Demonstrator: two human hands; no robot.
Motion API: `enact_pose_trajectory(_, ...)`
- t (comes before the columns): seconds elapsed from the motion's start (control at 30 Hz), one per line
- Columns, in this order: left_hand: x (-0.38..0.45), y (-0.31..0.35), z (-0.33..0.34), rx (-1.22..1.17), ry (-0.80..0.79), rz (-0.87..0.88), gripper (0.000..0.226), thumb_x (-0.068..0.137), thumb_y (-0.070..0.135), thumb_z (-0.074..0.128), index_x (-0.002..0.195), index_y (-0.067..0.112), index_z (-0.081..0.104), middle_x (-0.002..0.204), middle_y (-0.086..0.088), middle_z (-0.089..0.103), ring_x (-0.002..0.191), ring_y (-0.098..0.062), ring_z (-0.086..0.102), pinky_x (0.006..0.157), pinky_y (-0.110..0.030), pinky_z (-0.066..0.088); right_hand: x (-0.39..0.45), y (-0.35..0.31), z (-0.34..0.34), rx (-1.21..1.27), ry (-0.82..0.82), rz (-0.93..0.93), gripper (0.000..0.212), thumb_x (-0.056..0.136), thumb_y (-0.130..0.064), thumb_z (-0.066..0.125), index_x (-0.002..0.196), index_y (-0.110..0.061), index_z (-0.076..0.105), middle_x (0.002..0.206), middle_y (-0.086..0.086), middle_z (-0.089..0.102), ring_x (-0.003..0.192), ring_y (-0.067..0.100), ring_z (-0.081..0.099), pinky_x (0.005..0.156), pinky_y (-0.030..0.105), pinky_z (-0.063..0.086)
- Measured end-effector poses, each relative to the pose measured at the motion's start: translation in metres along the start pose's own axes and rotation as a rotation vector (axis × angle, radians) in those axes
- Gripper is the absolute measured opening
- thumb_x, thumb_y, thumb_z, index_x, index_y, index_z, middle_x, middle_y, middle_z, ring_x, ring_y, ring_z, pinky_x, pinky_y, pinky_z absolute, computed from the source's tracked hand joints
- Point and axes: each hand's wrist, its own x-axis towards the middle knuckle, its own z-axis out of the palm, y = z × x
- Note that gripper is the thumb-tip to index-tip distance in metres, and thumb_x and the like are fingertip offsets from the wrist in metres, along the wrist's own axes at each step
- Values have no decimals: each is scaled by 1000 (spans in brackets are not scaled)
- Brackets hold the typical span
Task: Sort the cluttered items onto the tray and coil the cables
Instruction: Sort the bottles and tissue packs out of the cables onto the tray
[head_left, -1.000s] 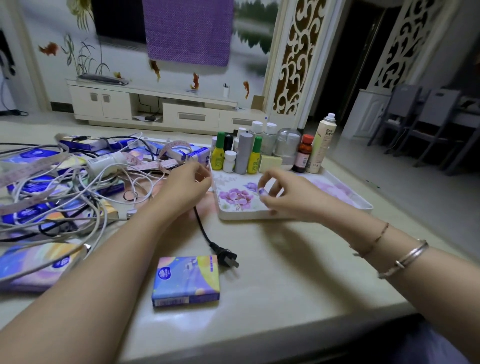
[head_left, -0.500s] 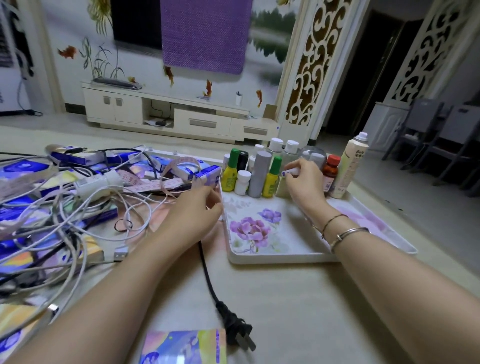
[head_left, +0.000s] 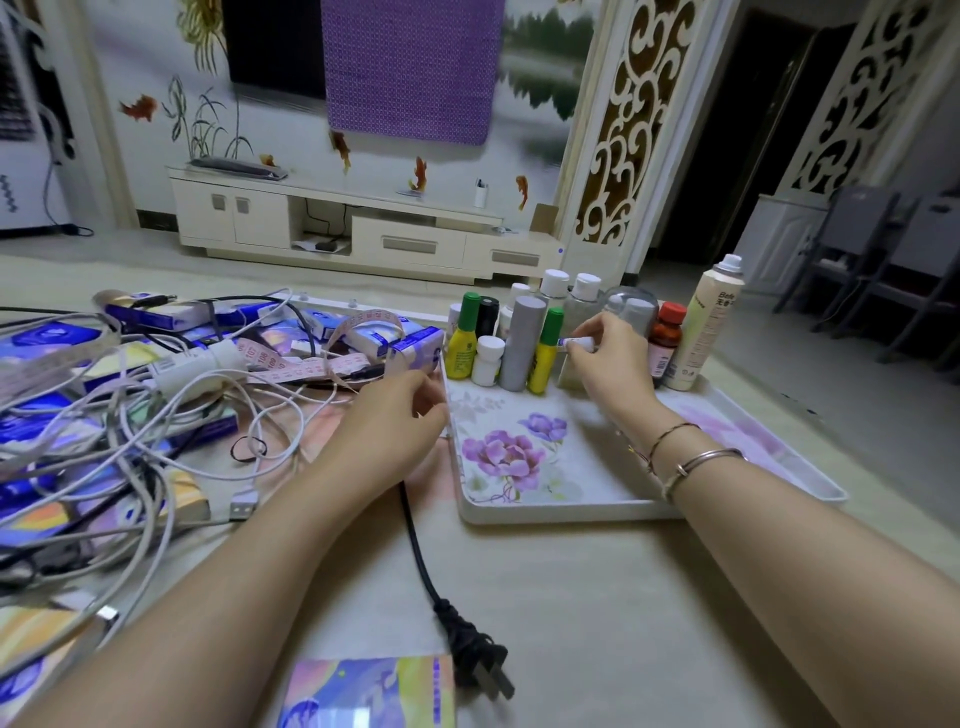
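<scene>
While our right hand (head_left: 605, 358) pinches a small white tube (head_left: 577, 342) with a purple end between thumb and fingertips, it holds it level among the bottles (head_left: 519, 343) at the back of the tray (head_left: 561, 506). We judge the tube light and rigid, small enough to slip, so a pinch across its middle suits it; lying flat it could roll on the glossy tray, and wedging it against the bottle row would steady it.

Our left hand (head_left: 392, 421) rests on the desk (head_left: 597, 597) by the tray's left rim, fingers curled toward the clutter; we cannot tell whether they hold anything.

The tray looks like smooth, hard plastic or melamine, white with printed purple flowers and a raised lip. The bottles are slick plastic cylinders, tall and narrow, likely to topple if nudged.

To the left lies a tangle of white cables (head_left: 156, 415), thin, limp and springy; we would take each near its plug and draw it out slowly, since the loops cross one another. A pink measuring tape (head_left: 306, 366) lies over them, flat and floppy. The black power cord (head_left: 421, 556) is thicker and stiffer and will coil in wider loops. The tissue packs (head_left: 369, 693) are soft, with slippery film wrappers, and are best gripped across the short sides.
</scene>
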Motion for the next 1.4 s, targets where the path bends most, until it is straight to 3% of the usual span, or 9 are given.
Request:
enact_pose_trajectory(0.23, -1, 1, -2, -6, -7, -6, 12, 92, 20, 56, 100, 17, 64, 95, 6, 62, 92, -13, 58, 80, -27, 44, 5, -8, 2, -99, -41, -109, 19, 84, -2, 55, 100, -7, 63, 106, 11, 62, 102, 23, 56, 86, 30, 46)
enact_pose_trajectory(0.4, -2, 2, -2, -15, -16, -7, 11, 92, 19, 56, 100, 17, 64, 97, 4, 64, 94, -14, 59, 84, -31, 47, 7, -10, 5, -75, -80, -61, 31, 80, 6, 53, 106, -9, 58, 113, 11, 56, 104, 23, 54, 88, 30, 47)
enact_pose_trajectory(0.73, 0, 0, 0, -5, -9, -6, 14, 91, 19, 55, 100, 16, 65, 96, 5, 65, 93, -14, 59, 81, -29, 45, -4, -6, 1, -63, -42, -42, 15, 78, 3, 52, 87, -9, 56, 98, 10, 59, 89, 22, 52, 69, 27, 36)
enact_pose_trajectory(0.97, -5, 3, -6, -41, 6, -7, 14, 91, 18, 55, 102, 16, 64, 98, 5, 62, 93, -12, 58, 75, -23, 40, -29, -16, -9, -32, -93, -44, 17, 78, 4, 48, 83, -5, 61, 88, 7, 63, 85, 21, 56, 69, 30, 45)
enact_pose_trajectory(1.17, -22, 12, -31, -132, 71, -59, 16, 90, 12, 54, 99, 14, 67, 97, 2, 68, 88, -11, 60, 76, -21, 42, -69, -56, -7, 52, -235, -113, 17, 79, 1, 48, 81, -8, 62, 77, 1, 63, 71, 15, 55, 59, 25, 43)
enact_pose_trajectory(1.3, -42, 18, -49, -84, 113, -35, 12, 86, 10, 54, 87, 16, 65, 86, 5, 64, 79, -9, 57, 70, -19, 40, -88, -84, -9, 94, -404, -213, 24, 80, 0, 52, 70, -21, 62, 73, -3, 64, 65, 12, 56, 55, 22, 41)
enact_pose_trajectory(1.4, -66, 7, -72, -22, 124, -40, 15, 85, 8, 54, 88, 12, 68, 86, 2, 68, 79, -14, 60, 68, -18, 43, -99, -100, -9, 79, -456, -259, 24, 80, -1, 52, 73, -21, 62, 71, -9, 61, 65, 9, 54, 55, 19, 37)
